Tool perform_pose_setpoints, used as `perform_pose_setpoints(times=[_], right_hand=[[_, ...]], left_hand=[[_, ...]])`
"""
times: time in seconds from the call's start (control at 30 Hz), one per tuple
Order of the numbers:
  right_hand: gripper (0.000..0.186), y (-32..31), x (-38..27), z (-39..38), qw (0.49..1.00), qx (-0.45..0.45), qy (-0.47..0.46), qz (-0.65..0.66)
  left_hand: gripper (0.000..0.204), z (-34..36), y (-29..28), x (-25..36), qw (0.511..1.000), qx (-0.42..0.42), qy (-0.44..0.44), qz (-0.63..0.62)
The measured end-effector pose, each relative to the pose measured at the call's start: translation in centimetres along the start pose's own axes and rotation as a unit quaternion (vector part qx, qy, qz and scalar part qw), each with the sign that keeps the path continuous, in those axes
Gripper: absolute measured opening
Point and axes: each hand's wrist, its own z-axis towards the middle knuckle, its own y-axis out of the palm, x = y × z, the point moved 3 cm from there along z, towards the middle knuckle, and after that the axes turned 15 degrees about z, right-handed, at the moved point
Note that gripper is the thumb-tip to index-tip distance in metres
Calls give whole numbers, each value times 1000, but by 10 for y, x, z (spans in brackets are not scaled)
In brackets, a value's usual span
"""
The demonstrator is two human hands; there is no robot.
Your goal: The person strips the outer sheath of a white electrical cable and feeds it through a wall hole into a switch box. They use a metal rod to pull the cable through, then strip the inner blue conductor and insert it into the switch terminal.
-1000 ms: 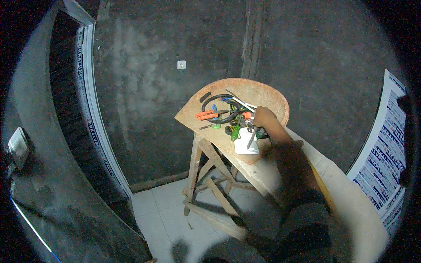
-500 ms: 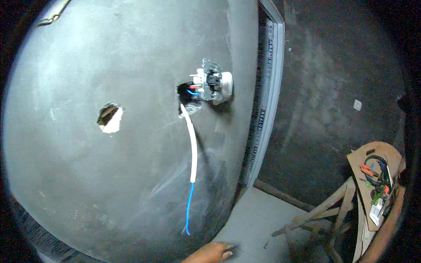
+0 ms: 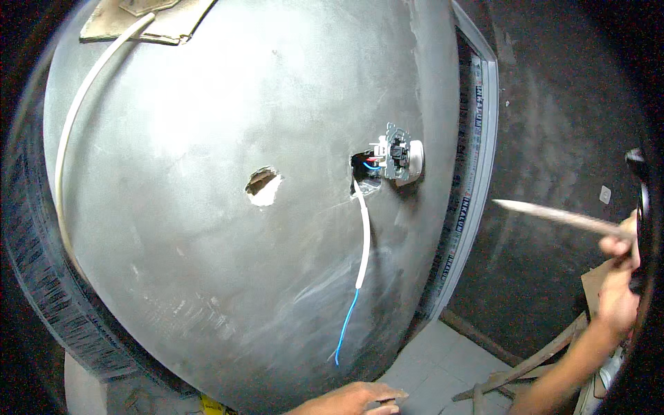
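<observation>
My right hand (image 3: 619, 294) grips a long, pale pointed rod (image 3: 553, 216), like a chisel, whose tip points left toward the wall (image 3: 290, 104). A dark, shiny thing at the right rim, beside that hand, is too cut off to make out. My left hand (image 3: 356, 401) is low at the bottom edge, fingers loosely bent and apart. On the wall, an uncovered switch or socket mechanism (image 3: 394, 155) sticks out on wires from a recess. A white cable (image 3: 364, 242) hangs from the same recess, ending in blue wire (image 3: 346, 321). A rough hole (image 3: 263, 185) is to its left.
A pale hose or cable (image 3: 69, 131) runs down the left wall from a board (image 3: 173, 31) at the top. A door frame (image 3: 484, 138) stands right of the mechanism, with a socket (image 3: 605, 194) on the far wall. Wooden trestle legs (image 3: 532, 363) stand on tiled floor (image 3: 429, 363) at lower right.
My view has swung left from the wooden stand to the wall. My right hand has left the pile of tools and now holds the rod up at the right. My left hand shows below.
</observation>
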Motion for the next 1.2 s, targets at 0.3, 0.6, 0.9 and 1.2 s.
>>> perform_pose_setpoints(times=[0.3, 0.6, 0.9, 1.2], right_hand=[[14, 156, 69, -106, 960, 12, -11, 279], [20, 191, 83, -123, 961, -46, -16, 271], [33, 213, 70, -155, 970, -88, -74, 216], [30, 223, 70, -170, 961, -106, -60, 249]], left_hand=[[25, -23, -77, 83, 981, 173, -32, 79], [25, -34, -94, 89, 953, 208, -137, 171], [12, -37, -95, 72, 940, 236, -101, 224], [22, -47, -117, 92, 807, 517, 16, 285]])
